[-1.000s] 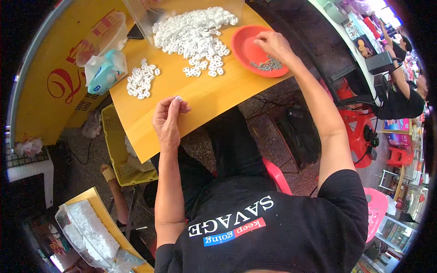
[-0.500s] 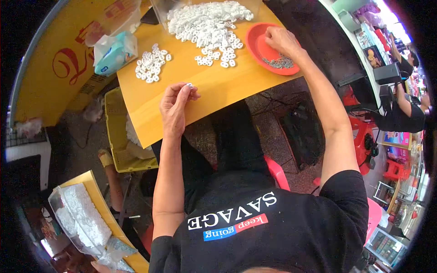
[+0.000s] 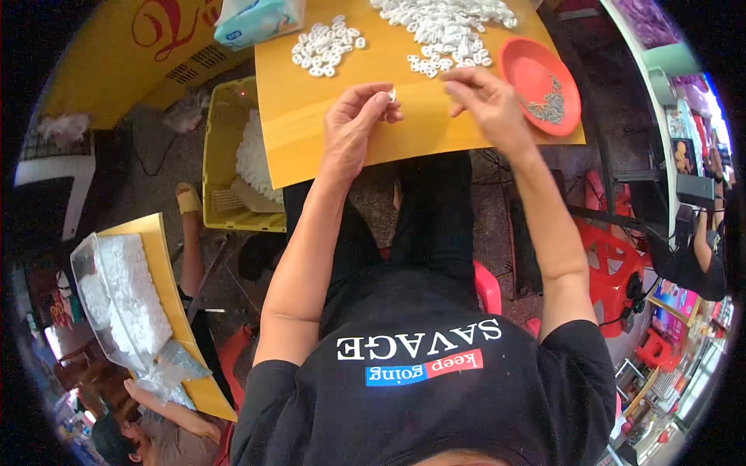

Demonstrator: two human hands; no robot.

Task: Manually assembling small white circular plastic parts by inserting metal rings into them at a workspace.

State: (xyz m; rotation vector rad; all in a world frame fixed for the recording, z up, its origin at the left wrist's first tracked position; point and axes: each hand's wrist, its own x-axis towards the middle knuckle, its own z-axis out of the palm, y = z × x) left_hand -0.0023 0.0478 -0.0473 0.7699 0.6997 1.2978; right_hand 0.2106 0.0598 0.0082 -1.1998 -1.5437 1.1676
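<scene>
The small white piece has a smooth, pale surface, and only a part of it is visible beyond the fingertips. It is in the left hand, which grasps it between thumb and index finger above the bench. Its exposed end points toward the right hand; the piece is so small here that I cannot tell its long axis with certainty.

The right hand is somewhat blurred, with thumb and index finger set apart and the other fingers bent; whether it holds anything, I cannot tell. Just beside it stands a red dish with thin grey metal pins gathered at its near side. Farther back, a small group of white oval pieces and a larger white heap lie in many directions.
</scene>
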